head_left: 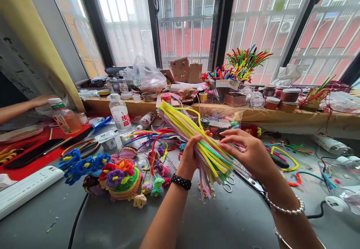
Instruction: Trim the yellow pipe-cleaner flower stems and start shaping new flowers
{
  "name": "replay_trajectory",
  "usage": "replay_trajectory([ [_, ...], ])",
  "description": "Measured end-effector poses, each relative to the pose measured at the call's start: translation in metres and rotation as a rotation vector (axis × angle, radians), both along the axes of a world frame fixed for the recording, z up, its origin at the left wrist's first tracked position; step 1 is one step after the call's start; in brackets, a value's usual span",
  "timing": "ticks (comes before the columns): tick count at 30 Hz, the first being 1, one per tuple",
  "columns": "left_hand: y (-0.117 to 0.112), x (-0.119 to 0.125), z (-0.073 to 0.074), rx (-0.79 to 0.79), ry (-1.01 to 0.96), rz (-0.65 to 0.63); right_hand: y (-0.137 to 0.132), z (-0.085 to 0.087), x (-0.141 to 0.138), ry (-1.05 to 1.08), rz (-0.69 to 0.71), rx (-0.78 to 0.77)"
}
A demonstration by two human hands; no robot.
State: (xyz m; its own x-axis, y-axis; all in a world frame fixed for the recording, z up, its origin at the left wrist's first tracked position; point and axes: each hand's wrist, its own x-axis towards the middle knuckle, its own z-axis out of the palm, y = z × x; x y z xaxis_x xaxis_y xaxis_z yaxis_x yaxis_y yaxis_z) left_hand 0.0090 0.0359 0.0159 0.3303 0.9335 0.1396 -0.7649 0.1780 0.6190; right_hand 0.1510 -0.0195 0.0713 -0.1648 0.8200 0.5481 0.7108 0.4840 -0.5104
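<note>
My left hand [192, 155] is wrapped round the middle of a thick bundle of pipe cleaners [180, 119], mostly yellow and pale purple, with a few green ones. The bundle is held up at a slant above the grey table, its loose lower ends fanned out. At its right side is my right hand [247, 149], fingers apart and stretched out, the tips close to or touching the stems. Below the bundle lie scissors [229, 184], partly hidden by it. Left of my left hand sit blue pipe-cleaner flowers [87, 166] and a purple flower [114, 178] among red and orange ones.
A water bottle [120, 112] and a foil-lidded cup [107, 141] stand at the left. Along the window ledge are jars [289, 95] and a pot of pipe cleaners [225, 86]. A power strip [30, 189] lies at front left. Another person's hand [42, 101] reaches in there.
</note>
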Motion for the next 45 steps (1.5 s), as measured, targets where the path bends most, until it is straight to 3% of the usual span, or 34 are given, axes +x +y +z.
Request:
replay_trajectory([
  [9,-0.002,0.001,0.000,0.033,0.000,-0.077,0.010,-0.015,-0.014,-0.242,-0.140,0.081],
  [15,-0.003,0.003,-0.001,-0.002,-0.026,-0.020,0.006,-0.009,-0.012,-0.280,-0.060,0.087],
  [21,-0.005,0.004,0.002,-0.024,0.023,0.001,-0.004,-0.001,-0.007,-0.289,-0.014,-0.018],
  [25,-0.007,-0.005,0.009,-0.100,0.014,-0.045,-0.001,-0.001,-0.002,-0.086,0.088,-0.155],
  [31,-0.010,-0.012,0.008,-0.194,0.009,-0.450,0.031,-0.026,0.008,0.690,0.063,-0.313],
  [35,-0.014,-0.005,0.001,-0.190,0.068,-0.598,0.046,-0.039,0.009,1.004,0.078,-0.353],
  [41,-0.018,-0.004,0.002,-0.153,0.199,-0.568,0.050,-0.031,0.009,0.937,0.216,-0.540],
  [45,-0.015,-0.002,-0.001,-0.145,0.193,-0.595,0.063,-0.020,0.013,0.853,0.179,-0.519],
])
